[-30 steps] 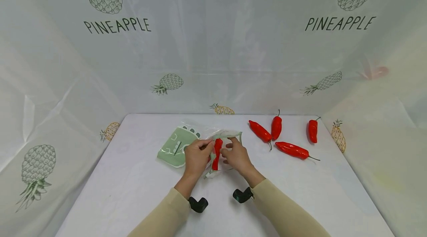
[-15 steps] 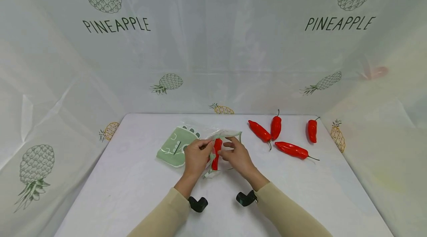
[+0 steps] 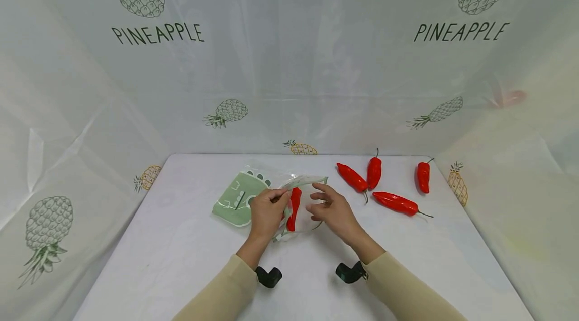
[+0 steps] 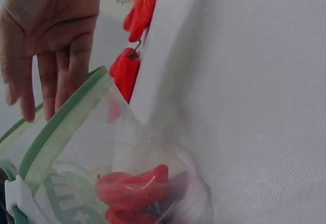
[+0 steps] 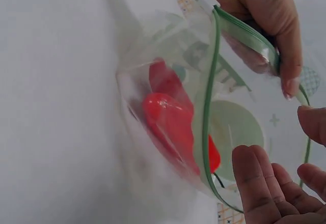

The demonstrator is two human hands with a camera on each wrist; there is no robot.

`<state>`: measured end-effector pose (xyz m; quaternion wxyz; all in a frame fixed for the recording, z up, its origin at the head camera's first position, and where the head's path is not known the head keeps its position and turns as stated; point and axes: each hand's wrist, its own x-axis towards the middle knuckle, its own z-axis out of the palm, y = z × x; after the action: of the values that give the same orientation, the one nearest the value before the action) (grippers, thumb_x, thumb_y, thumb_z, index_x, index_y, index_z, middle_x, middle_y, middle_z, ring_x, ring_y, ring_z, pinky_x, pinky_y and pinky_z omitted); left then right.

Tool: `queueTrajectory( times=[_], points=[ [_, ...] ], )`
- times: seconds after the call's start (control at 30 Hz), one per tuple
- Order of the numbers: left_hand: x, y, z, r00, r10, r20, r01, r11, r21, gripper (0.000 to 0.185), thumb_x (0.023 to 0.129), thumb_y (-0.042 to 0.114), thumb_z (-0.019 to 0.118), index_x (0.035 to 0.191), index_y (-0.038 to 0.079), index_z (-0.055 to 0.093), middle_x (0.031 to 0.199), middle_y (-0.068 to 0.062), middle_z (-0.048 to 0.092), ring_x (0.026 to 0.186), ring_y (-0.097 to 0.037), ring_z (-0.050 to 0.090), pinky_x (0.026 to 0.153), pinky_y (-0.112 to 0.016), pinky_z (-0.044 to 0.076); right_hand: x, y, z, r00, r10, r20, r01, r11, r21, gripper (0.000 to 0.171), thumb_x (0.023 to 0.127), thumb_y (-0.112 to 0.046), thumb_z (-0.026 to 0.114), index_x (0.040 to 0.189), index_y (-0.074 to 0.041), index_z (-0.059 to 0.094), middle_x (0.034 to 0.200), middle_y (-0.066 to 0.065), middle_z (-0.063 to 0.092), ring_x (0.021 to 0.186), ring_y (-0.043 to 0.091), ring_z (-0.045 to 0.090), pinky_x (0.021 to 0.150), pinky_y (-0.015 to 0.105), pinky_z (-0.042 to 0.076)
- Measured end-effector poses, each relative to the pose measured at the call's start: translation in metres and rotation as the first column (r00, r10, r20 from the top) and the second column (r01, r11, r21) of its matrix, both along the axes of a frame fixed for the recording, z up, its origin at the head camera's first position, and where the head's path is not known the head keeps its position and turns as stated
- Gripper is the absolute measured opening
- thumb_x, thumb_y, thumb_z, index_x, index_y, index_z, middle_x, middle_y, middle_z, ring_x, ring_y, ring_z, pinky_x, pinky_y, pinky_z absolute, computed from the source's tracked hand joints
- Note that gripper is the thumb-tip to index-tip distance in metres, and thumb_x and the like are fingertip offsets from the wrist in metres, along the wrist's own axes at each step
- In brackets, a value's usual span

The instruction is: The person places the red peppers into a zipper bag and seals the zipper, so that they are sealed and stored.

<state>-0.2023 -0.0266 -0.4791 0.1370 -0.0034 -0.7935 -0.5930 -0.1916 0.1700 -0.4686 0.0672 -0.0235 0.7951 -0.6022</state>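
Toward the table's (image 3: 181, 260) middle, slightly left, a green printed bag (image 3: 237, 198) lies flat; beside it the left hand (image 3: 267, 213) pinches the rim of a clear zip bag (image 3: 305, 183) holding a red chili pepper (image 3: 294, 208). Next, the right hand (image 3: 334, 210) hovers relaxed, grasping nothing. Near the far right edge lie four loose chili peppers (image 3: 395, 203)

Open zip bag (image 3: 302, 195), apparently red-peppered

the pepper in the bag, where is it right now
Head view, table centre: the bagged pepper sits inside the zip bag, between the left hand and right hand.
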Motion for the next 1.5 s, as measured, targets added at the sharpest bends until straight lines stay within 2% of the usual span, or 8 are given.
queueTrajectory(
  times=[0.27, 0.6, 0.73, 0.83, 1.07, 1.17, 1.4, 1.5],
  points=[
    [0.001, -0.001, -0.001, 1.0, 0.002, 0.002, -0.002, 1.0, -0.008, 0.01, 0.095, 0.013, 0.078, 0.099, 0.009, 0.085, 0.085, -0.004, 0.073, 0.074, -0.011, 0.061, 0.058, -0.017, 0.051, 0.001, 0.029, 0.005, 0.999, -0.011, -0.049, 0.013, 0.999, 0.036, 0.068, 0.097, -0.021, 0.078, 0.157, -0.013, 0.048, 0.141, 0.021, 0.063, 0.108, 0.028, 0.073, 0.084, 0.038, 0.065],
    [0.002, -0.002, -0.001, 1.0, -0.007, -0.011, 0.007, 1.0, 0.002, 0.01, 0.094, 0.012, 0.078, 0.1, 0.008, 0.085, 0.086, -0.006, 0.073, 0.073, -0.009, 0.061, 0.057, -0.017, 0.051, -0.004, 0.071, 0.015, 0.99, -0.09, -0.11, 0.105, 0.985, 0.137, 0.064, 0.1, -0.027, 0.074, 0.158, -0.016, 0.047, 0.143, 0.017, 0.062, 0.106, 0.028, 0.074, 0.087, 0.033, 0.064],
    [0.003, -0.002, -0.001, 1.0, -0.012, -0.014, 0.012, 1.0, 0.0, 0.01, 0.094, 0.012, 0.078, 0.1, 0.008, 0.085, 0.085, -0.006, 0.073, 0.072, -0.01, 0.061, 0.056, -0.017, 0.05, -0.005, 0.089, 0.016, 0.986, -0.11, -0.123, 0.133, 0.973, 0.19, 0.066, 0.102, -0.03, 0.072, 0.159, -0.014, 0.044, 0.144, 0.02, 0.061, 0.108, 0.034, 0.073, 0.09, 0.035, 0.063],
    [0.003, -0.002, -0.002, 1.0, -0.014, -0.012, 0.014, 1.0, -0.001, 0.01, 0.094, 0.012, 0.078, 0.101, 0.009, 0.085, 0.086, -0.006, 0.073, 0.073, -0.011, 0.06, 0.057, -0.017, 0.05, -0.006, 0.101, 0.017, 0.983, -0.124, -0.135, 0.152, 0.962, 0.227, 0.067, 0.103, -0.029, 0.07, 0.161, -0.012, 0.042, 0.145, 0.022, 0.06, 0.112, 0.038, 0.072, 0.091, 0.037, 0.063],
    [0.004, -0.002, -0.004, 1.0, -0.021, 0.009, 0.021, 1.0, -0.007, 0.011, 0.096, 0.014, 0.078, 0.103, 0.01, 0.085, 0.088, -0.005, 0.072, 0.076, -0.012, 0.059, 0.059, -0.017, 0.05, -0.005, 0.124, 0.017, 0.977, -0.149, -0.151, 0.189, 0.934, 0.304, 0.066, 0.104, -0.029, 0.067, 0.161, -0.01, 0.041, 0.149, 0.023, 0.058, 0.128, 0.044, 0.062, 0.099, 0.054, 0.059],
    [0.004, -0.003, -0.005, 1.0, -0.019, 0.009, 0.02, 1.0, -0.007, 0.011, 0.096, 0.014, 0.078, 0.103, 0.01, 0.085, 0.089, -0.005, 0.072, 0.077, -0.012, 0.059, 0.06, -0.017, 0.05, -0.006, 0.134, 0.016, 0.976, -0.158, -0.149, 0.201, 0.917, 0.345, 0.066, 0.104, -0.03, 0.067, 0.161, -0.009, 0.04, 0.15, 0.025, 0.056, 0.131, 0.046, 0.059, 0.098, 0.054, 0.06],
    [0.006, -0.004, -0.005, 1.0, -0.019, 0.023, 0.02, 1.0, -0.006, 0.012, 0.096, 0.016, 0.078, 0.103, 0.01, 0.084, 0.09, -0.004, 0.072, 0.078, -0.014, 0.06, 0.06, -0.018, 0.051, -0.009, 0.155, 0.015, 0.974, -0.136, -0.181, 0.208, 0.856, 0.474, 0.068, 0.104, -0.026, 0.067, 0.162, -0.006, 0.037, 0.149, 0.03, 0.056, 0.131, 0.049, 0.059, 0.095, 0.055, 0.06],
    [0.006, -0.004, -0.006, 0.999, -0.022, 0.028, 0.022, 1.0, -0.006, 0.012, 0.097, 0.018, 0.078, 0.104, 0.011, 0.084, 0.09, -0.003, 0.072, 0.077, -0.014, 0.06, 0.059, -0.018, 0.051, -0.011, 0.165, 0.014, 0.979, -0.117, -0.165, 0.185, 0.846, 0.5, 0.071, 0.104, -0.025, 0.068, 0.163, -0.006, 0.034, 0.15, 0.031, 0.053, 0.133, 0.051, 0.056, 0.095, 0.057, 0.059]
  ],
)
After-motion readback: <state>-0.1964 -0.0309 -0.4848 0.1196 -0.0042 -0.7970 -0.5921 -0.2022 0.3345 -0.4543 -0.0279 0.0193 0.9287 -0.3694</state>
